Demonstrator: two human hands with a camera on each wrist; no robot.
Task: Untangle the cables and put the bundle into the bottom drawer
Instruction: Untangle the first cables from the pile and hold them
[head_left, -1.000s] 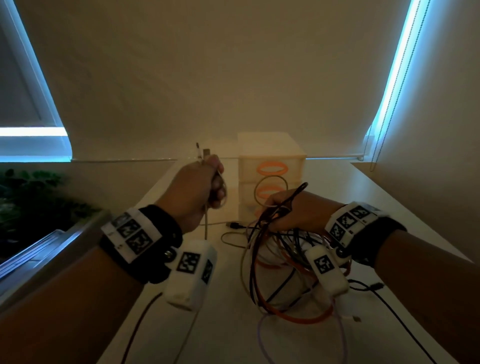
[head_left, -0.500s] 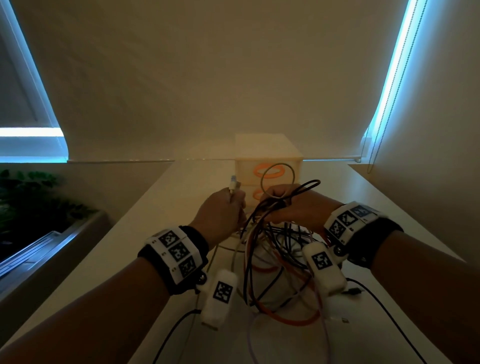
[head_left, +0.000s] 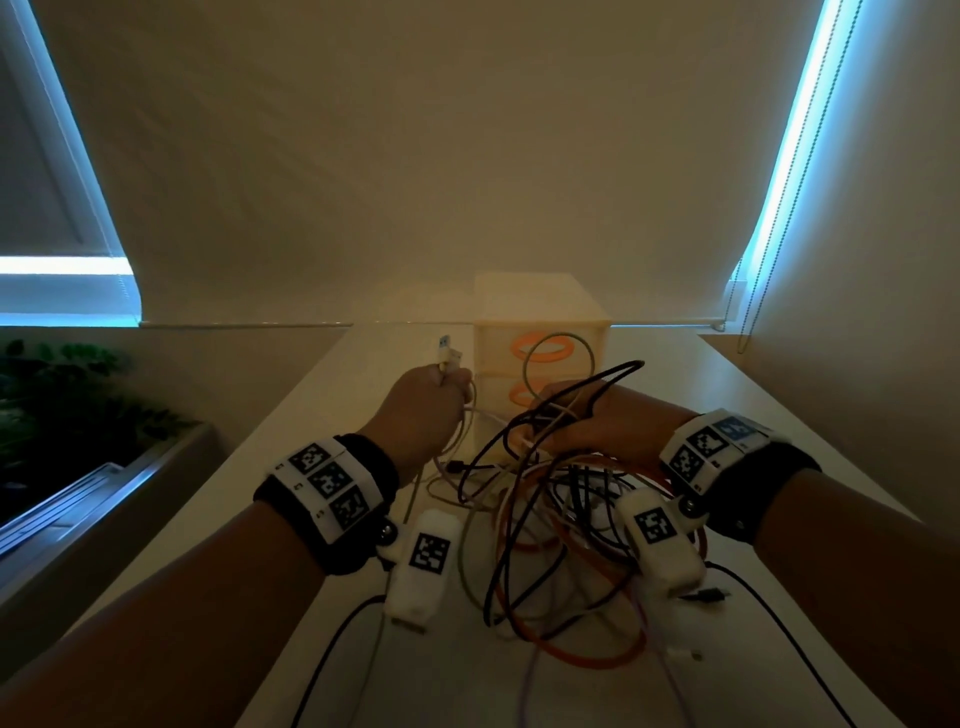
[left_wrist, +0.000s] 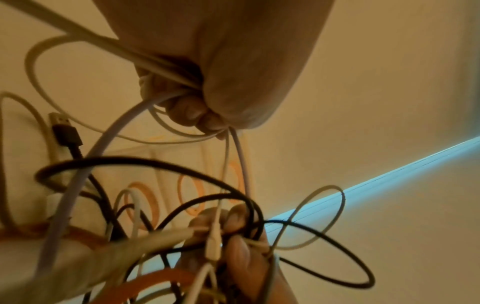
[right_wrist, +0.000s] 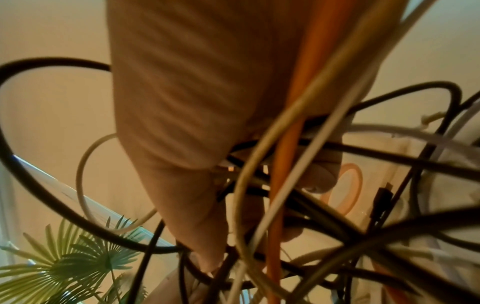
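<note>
A tangle of black, white and orange cables (head_left: 561, 525) hangs over the white table (head_left: 322, 415), in front of a small cream drawer unit (head_left: 540, 332) with orange ring handles. My right hand (head_left: 592, 421) grips the top of the cable bundle (right_wrist: 285, 185), fingers curled round several strands. My left hand (head_left: 431, 405) is fisted round a pale cable (left_wrist: 161, 70) whose USB plug (head_left: 447, 358) sticks up above the knuckles. The drawers look closed; cables and my right hand hide the lowest one.
A wall with drawn blinds stands behind the table, with a bead chain (head_left: 748, 312) at the right. A leafy plant (head_left: 57, 395) sits beyond the table's left edge. Black cable ends (head_left: 769, 623) trail toward me on the table.
My left hand has come down and rightward with the pale cable, from well apart to close beside the right hand. The right hand keeps its hold on the bundle.
</note>
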